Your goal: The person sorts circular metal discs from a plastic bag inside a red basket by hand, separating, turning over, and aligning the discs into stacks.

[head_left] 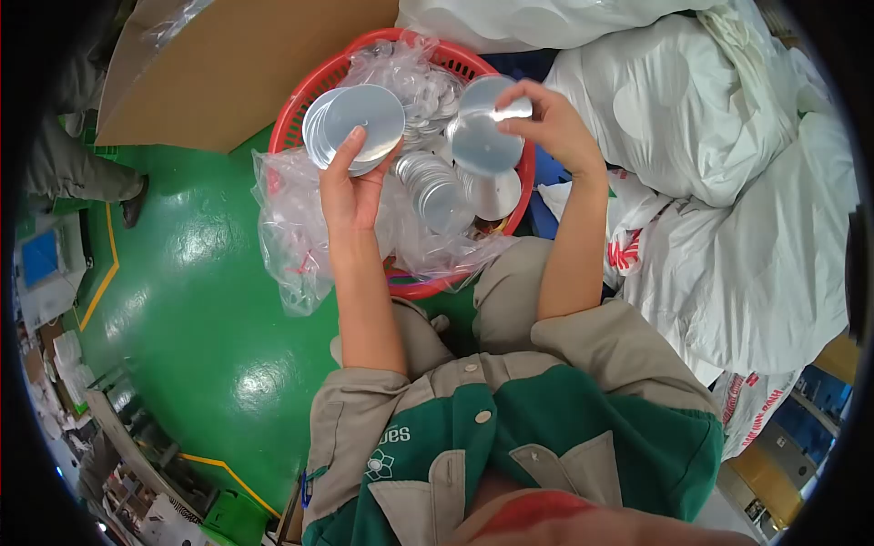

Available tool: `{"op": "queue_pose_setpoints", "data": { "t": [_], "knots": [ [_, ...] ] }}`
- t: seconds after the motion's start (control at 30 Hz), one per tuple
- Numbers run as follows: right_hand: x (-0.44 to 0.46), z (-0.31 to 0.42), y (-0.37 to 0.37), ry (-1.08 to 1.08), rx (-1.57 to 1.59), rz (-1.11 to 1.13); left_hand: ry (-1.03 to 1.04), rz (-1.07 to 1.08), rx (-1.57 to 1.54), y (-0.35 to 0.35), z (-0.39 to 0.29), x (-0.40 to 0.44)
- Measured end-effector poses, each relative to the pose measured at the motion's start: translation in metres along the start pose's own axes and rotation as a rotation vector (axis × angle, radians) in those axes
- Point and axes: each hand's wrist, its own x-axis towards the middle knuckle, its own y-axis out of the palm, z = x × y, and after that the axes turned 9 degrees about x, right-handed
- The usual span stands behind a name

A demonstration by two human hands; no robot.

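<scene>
My left hand [353, 187] is closed on a small fanned stack of round metal discs [364, 118], with the thumb on the top one. Shiny discs [487, 141] hang from my right hand [560, 132], pinched between thumb and fingers; two overlap there. Both hands are over a red plastic basket [287, 123]. Inside it lie many more loose discs [443, 202], some in a leaning row. Clear plastic bags [305, 227] line the basket and spill over its left and front rim.
A large cardboard box [246, 64] stands at the back left. White bulging sacks [728, 246] are piled along the right side. Another person's leg [82, 168] shows at far left on the green floor [200, 246]. My knees are close against the basket.
</scene>
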Motion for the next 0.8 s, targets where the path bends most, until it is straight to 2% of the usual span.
{"op": "queue_pose_setpoints", "data": {
  "t": [0.03,0.07,0.17,0.27,0.33,0.37,0.47,0.53,0.57,0.63,0.67,0.8],
  "knots": [
    [0.0,-0.003,-0.001,0.044,-0.037,0.103,-0.026,0.007,0.003,0.0,0.002,0.0],
    [-0.002,-0.006,-0.003,0.094,-0.217,0.163,-0.052,0.012,0.007,-0.002,0.003,0.0],
    [0.004,-0.031,0.001,0.029,-0.418,0.25,-0.092,-0.031,0.035,-0.001,0.01,0.001],
    [0.014,-0.028,0.001,0.037,-0.255,-0.208,-0.135,-0.03,0.031,-0.005,0.012,0.004],
    [0.021,-0.036,-0.005,-0.106,-0.015,-0.404,-0.146,-0.024,0.031,-0.004,0.013,0.003],
    [0.024,-0.042,-0.009,-0.131,0.021,-0.385,-0.144,-0.023,0.029,-0.004,0.013,0.003],
    [0.026,-0.06,-0.009,-0.061,-0.172,-0.245,-0.196,0.003,0.059,-0.003,0.015,0.002],
    [0.024,-0.054,-0.002,-0.076,-0.308,-0.289,-0.247,0.001,0.069,-0.003,0.02,0.0],
    [0.025,-0.054,-0.003,-0.153,-0.384,-0.362,-0.288,0.0,0.076,-0.002,0.021,0.0],
    [0.024,-0.039,-0.003,-0.146,-0.278,-0.524,-0.297,0.006,0.093,0.003,0.02,-0.004],
    [0.027,-0.046,-0.007,-0.186,-0.327,-0.612,-0.294,0.013,0.092,0.005,0.019,-0.005],
    [0.028,-0.033,0.001,-0.231,-0.1,-0.729,-0.259,0.033,0.088,0.004,0.017,-0.006]
  ]
}}
